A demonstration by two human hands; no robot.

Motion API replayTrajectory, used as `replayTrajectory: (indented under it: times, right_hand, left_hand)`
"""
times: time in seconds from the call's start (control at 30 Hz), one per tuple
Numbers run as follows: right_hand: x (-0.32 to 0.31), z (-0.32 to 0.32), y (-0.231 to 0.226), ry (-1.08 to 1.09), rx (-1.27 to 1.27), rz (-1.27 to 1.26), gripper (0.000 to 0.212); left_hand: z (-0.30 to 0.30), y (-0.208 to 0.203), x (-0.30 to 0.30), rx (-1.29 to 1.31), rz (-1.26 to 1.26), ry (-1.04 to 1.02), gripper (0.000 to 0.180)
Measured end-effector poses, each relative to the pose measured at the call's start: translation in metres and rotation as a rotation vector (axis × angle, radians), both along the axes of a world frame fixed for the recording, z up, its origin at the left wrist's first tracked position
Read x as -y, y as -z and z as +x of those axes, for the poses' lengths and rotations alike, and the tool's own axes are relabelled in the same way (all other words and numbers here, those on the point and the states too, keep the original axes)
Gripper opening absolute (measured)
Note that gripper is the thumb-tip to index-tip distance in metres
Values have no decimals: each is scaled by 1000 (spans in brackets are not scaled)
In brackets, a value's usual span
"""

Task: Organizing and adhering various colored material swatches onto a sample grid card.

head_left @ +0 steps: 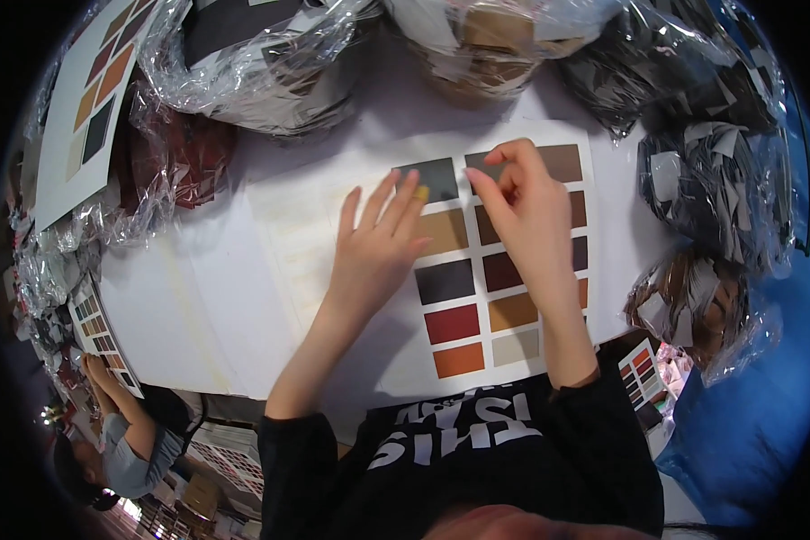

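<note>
A white sheet (382, 351) with rows of rectangular colour swatches lies before me on the white table. My left hand (375, 241) rests flat over its left side, fingers spread, beside a dark grey-green swatch (438, 180) and a tan swatch (445, 232). Something small and yellow (421, 193) shows at one of its fingertips. My right hand (529, 200) is at the top of the sheet, its fingers curled and thumb and forefinger drawn toward each other over a dark swatch (482, 183). Whatever lies between them is too small to tell.
Clear plastic bags of swatch pieces line the far edge: grey (279, 103), brown (490, 76) and black (639, 85). More bags (702, 180) stand at right. Another swatch sheet (90, 108) leans far left on a red bag (184, 162). A co-worker (139, 450) sits lower left.
</note>
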State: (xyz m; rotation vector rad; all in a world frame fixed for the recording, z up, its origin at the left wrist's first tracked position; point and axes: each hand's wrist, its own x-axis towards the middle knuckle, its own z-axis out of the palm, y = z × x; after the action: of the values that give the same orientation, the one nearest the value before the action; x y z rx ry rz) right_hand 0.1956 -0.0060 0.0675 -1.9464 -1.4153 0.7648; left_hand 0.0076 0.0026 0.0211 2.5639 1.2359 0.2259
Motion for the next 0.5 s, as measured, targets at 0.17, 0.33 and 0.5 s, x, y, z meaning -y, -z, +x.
replayTrajectory:
  times: [0.17, 0.33, 0.5]
  right_hand:
    - [68, 15, -75, -483, -138, 703, 6]
    - [123, 21, -138, -660, -27, 956, 11]
    - [172, 33, -162, -517, 97, 1051, 17]
  left_hand:
    - [21, 13, 4, 36, -9, 115, 45]
    - [27, 18, 2, 39, 78, 111, 45]
    - [35, 11, 11, 61, 154, 144, 44]
